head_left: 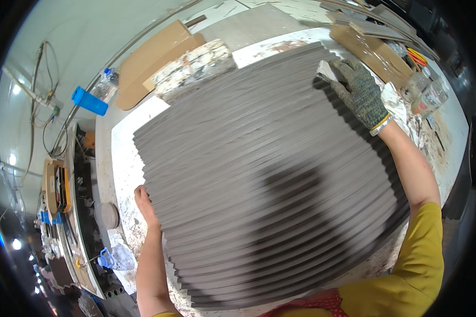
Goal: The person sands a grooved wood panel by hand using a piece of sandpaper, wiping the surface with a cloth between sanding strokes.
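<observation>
Panel (238, 132) between both grips (145, 203) (360, 95)

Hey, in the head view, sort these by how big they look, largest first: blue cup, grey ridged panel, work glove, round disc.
1. Grey ridged panel
2. Work glove
3. Blue cup and round disc: too alike to rank

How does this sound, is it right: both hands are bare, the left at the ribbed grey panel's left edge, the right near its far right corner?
Not quite: the head view shows the right hand wearing a dark knit glove; only the left hand is bare.
</observation>
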### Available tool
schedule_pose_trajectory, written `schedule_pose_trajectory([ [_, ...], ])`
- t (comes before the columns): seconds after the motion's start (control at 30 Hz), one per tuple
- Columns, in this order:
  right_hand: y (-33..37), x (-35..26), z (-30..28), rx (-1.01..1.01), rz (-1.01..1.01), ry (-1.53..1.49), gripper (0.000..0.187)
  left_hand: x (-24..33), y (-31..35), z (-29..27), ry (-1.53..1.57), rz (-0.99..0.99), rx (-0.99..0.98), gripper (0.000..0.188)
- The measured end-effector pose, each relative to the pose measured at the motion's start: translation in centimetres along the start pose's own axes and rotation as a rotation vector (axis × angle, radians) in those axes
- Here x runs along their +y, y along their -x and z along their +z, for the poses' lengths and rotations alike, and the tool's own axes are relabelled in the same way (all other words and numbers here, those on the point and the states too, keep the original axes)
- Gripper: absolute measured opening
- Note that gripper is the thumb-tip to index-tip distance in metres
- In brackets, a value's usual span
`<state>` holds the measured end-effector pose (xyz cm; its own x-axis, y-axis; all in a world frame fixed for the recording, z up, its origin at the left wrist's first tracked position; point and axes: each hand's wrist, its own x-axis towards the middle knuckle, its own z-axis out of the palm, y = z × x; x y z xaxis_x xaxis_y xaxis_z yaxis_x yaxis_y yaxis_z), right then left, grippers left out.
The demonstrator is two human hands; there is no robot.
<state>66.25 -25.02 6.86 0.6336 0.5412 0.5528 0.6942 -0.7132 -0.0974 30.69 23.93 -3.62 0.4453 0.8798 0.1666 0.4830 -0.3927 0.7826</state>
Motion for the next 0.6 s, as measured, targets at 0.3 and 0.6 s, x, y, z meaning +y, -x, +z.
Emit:
schedule_pose_trajectory([
  [0.3, -0.8, -5.6, 3.1, -0.018, -0.075, -0.21, 0.045, 3.1, 1.6, 0.0, 0.036, -0.083, 0.014, 0.03],
  [0.6, -1.0, -10.7, 1.9, -0.101, -0.135, -0.318, 0.039, 3.6, 1.5, -0.3, 0.107, -0.198, -0.038, 0.035],
])
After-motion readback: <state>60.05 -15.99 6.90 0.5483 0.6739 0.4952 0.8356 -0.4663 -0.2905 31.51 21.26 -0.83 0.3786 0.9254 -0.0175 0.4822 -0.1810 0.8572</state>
